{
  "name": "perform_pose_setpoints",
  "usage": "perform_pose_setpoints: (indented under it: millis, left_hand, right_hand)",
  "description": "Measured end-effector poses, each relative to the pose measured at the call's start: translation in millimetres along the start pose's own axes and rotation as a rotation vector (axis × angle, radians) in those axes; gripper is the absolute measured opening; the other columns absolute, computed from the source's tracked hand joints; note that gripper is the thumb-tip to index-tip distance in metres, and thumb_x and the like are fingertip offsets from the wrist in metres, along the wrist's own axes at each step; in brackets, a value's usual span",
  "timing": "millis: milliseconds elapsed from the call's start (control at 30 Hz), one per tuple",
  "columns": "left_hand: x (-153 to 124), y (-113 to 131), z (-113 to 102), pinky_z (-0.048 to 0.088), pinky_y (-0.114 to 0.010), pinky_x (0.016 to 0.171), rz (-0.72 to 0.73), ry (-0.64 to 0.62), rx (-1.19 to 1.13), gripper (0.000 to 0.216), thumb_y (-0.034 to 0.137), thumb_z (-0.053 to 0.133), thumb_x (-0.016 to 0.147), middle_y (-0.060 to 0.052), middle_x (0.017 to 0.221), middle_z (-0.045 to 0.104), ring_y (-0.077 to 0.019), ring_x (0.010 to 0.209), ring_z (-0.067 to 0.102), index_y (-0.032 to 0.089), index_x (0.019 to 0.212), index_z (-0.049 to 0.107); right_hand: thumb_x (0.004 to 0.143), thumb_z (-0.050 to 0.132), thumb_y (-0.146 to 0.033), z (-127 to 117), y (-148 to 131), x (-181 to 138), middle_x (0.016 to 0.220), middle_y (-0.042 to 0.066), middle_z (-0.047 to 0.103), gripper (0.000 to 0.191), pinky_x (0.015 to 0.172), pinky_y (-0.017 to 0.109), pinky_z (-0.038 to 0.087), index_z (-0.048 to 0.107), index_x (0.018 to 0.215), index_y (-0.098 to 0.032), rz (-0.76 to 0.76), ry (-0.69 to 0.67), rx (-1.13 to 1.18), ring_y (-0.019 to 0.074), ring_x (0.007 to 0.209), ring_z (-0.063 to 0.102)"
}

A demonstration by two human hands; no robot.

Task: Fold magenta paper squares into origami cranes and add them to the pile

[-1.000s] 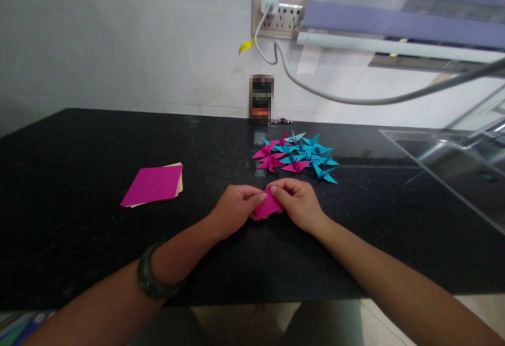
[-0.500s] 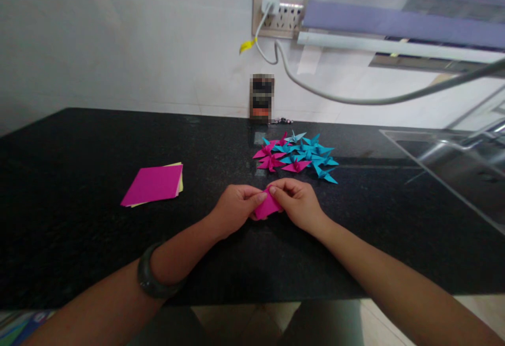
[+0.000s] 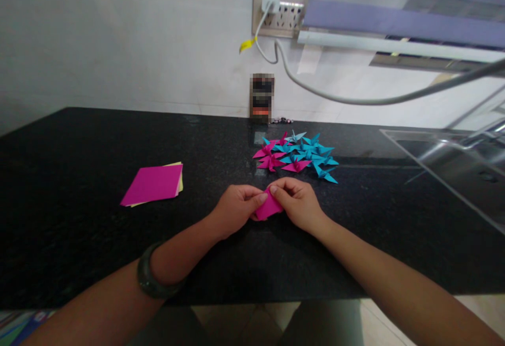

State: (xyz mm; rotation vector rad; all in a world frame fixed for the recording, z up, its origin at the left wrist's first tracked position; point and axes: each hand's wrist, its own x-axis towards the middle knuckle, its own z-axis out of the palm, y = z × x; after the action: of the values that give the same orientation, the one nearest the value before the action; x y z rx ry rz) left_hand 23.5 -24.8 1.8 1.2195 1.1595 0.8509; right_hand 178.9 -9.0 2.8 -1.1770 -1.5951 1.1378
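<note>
Between my two hands is a small folded piece of pink origami paper [image 3: 269, 207], held just above the black counter. My left hand [image 3: 238, 207] pinches its left side, thumb on top. On the upper right edge, the thumb and fingers of my right hand [image 3: 299, 202] are closed on the same paper. Fingers behind the paper are partly hidden. Just beyond my hands lies a group of folded paper cranes [image 3: 303, 154], several blue and several pink, with one pale blue at the back.
A stack of square paper sheets [image 3: 153, 184], pink on top with yellow beneath, lies at left on the black counter [image 3: 79, 241]. A blurred-out box [image 3: 262, 97] stands against the wall beside a beaded string [image 3: 282, 120]. A metal sink [image 3: 465, 162] is at right; a grey cable [image 3: 355, 100] hangs above.
Both hands keep their grip on the pink paper, which has shifted only very slightly. Nothing else has visibly moved.
</note>
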Motion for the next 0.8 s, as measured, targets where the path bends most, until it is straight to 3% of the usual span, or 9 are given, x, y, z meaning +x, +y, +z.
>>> perform_pose_setpoints:
  millis: [300, 500, 700, 800]
  left_hand:
    - [-1.0, 1.8, -0.5, 0.039, -0.02, 0.048, 0.003, 0.006, 0.028, 0.02, 0.031, 0.06, 0.071, 0.001, 0.053, 0.059, -0.008, 0.047, 0.049, 0.012, 0.07, 0.066]
    - [-2.5, 5.4, 1.6, 0.038, -0.02, 0.048, -0.017, 0.007, -0.001, 0.019, 0.03, 0.059, 0.071, 0.0, 0.053, 0.06, -0.0081, 0.046, 0.049, 0.012, 0.07, 0.066]
    - [-2.7, 3.1, 1.0, 0.04, -0.021, 0.049, -0.012, -0.032, 0.01, 0.019, 0.03, 0.058, 0.072, 0.0, 0.051, 0.059, -0.009, 0.047, 0.051, 0.013, 0.066, 0.064]
    - [-3.0, 1.7, 0.9, 0.04, -0.02, 0.048, -0.011, -0.051, 0.01, 0.019, 0.03, 0.059, 0.071, 0.001, 0.051, 0.059, -0.0087, 0.046, 0.051, 0.013, 0.064, 0.063]
  right_hand:
    - [0.069, 0.058, -0.033, -0.9, 0.3, 0.4, 0.058, -0.001, 0.058, 0.019, 0.049, 0.022, 0.039, 0.063, 0.069, -0.015, 0.059, -0.016, 0.084, 0.009, 0.051, 0.048]
    - [0.073, 0.052, -0.036, -1.2, -2.8, 0.6, 0.048, -0.003, 0.05, 0.024, 0.043, 0.02, 0.034, 0.062, 0.068, -0.015, 0.114, -0.062, 0.145, 0.0074, 0.043, 0.042]
    - [0.062, 0.066, -0.038, 1.2, -1.7, 0.9, 0.052, -0.003, 0.052, 0.024, 0.043, 0.02, 0.032, 0.056, 0.063, -0.016, 0.111, -0.054, 0.153, 0.0065, 0.045, 0.041]
    - [0.064, 0.063, -0.038, 1.2, -1.0, 0.4, 0.05, -0.004, 0.049, 0.024, 0.042, 0.019, 0.03, 0.054, 0.061, -0.016, 0.1, -0.07, 0.123, 0.0061, 0.044, 0.039]
